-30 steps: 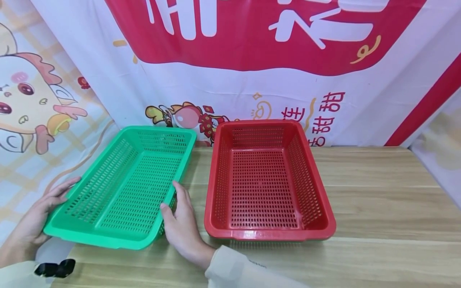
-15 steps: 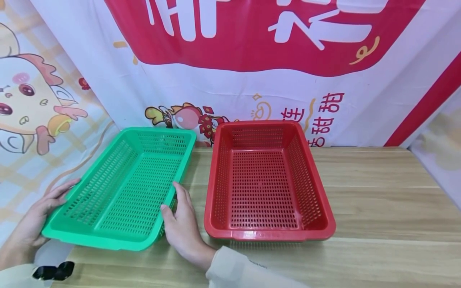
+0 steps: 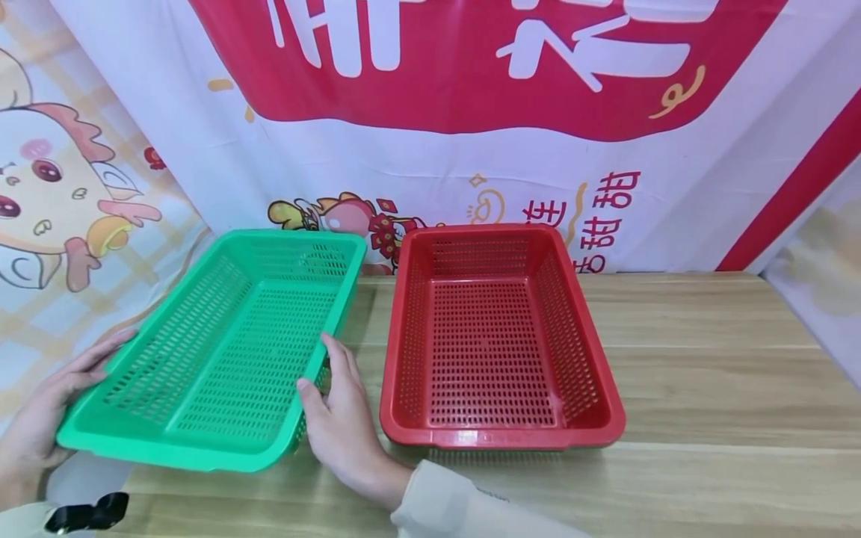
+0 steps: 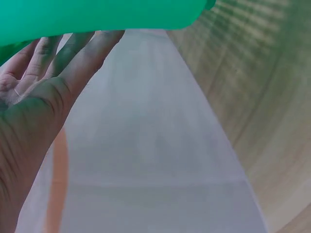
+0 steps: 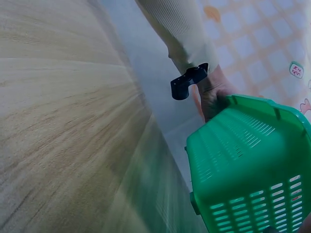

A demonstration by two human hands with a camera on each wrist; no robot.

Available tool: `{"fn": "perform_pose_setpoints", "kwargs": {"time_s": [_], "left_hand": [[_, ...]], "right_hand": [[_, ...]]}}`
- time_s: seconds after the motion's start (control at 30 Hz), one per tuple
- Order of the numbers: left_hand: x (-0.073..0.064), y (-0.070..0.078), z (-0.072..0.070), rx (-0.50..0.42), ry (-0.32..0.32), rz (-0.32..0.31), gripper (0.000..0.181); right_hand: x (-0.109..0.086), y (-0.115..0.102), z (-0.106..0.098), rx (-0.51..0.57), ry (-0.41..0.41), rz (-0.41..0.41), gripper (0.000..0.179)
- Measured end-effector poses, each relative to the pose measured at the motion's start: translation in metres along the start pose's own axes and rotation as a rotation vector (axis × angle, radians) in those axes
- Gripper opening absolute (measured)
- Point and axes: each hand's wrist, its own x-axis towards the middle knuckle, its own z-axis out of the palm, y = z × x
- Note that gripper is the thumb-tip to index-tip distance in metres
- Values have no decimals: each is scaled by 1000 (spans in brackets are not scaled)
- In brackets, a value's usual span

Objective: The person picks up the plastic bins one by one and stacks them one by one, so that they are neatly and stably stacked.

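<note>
A green perforated plastic basket (image 3: 168, 454) stands at the left of the table, its near end turned left. On its left rim my left hand (image 3: 47, 418) grips; in the left wrist view that hand's fingers (image 4: 80, 63) reach up behind the green wall, tips hidden. Opposite, my right hand (image 3: 343, 426) holds the right rim, thumb and index fingertip at the edge, other fingers hidden beside the wall. The right wrist view shows the basket's underside and slotted end tilted up from the table. Nothing lies inside the basket.
A red perforated basket (image 3: 501, 438) stands just right of my right hand. Wood-grain table (image 3: 713, 373) extends to the right. Printed cloth (image 3: 430, 172) hangs behind, and a checked cartoon cloth (image 3: 40, 314) borders the left side.
The green basket's near end has shifted left and toward me, with my left hand moving along with it. My right hand stays nearly in place, and the red basket has not moved.
</note>
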Motion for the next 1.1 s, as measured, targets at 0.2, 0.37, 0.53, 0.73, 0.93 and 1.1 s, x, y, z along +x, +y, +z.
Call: {"fn": "perform_pose_setpoints", "kwargs": {"time_s": [0.2,0.37,0.53,0.73,0.93,1.1], "left_hand": [[-1,8,5,-33,-58,-8,80],[-3,14,9,28,-15,33,80],[-1,19,19,-21,-27,88,80],[1,24,30,-66,-53,124,80],[5,30,39,57,-3,199,83],[11,33,56,108,56,216,80]], "right_hand": [[-4,-11,-7,20,-18,-1,60],[-7,-21,-13,55,-42,-30,61],[-9,-30,-20,104,-51,-74,61],[-11,-41,-30,123,-30,-114,60],[-11,-50,-42,111,-4,-172,59],[-12,-57,-56,72,24,-214,56]]}}
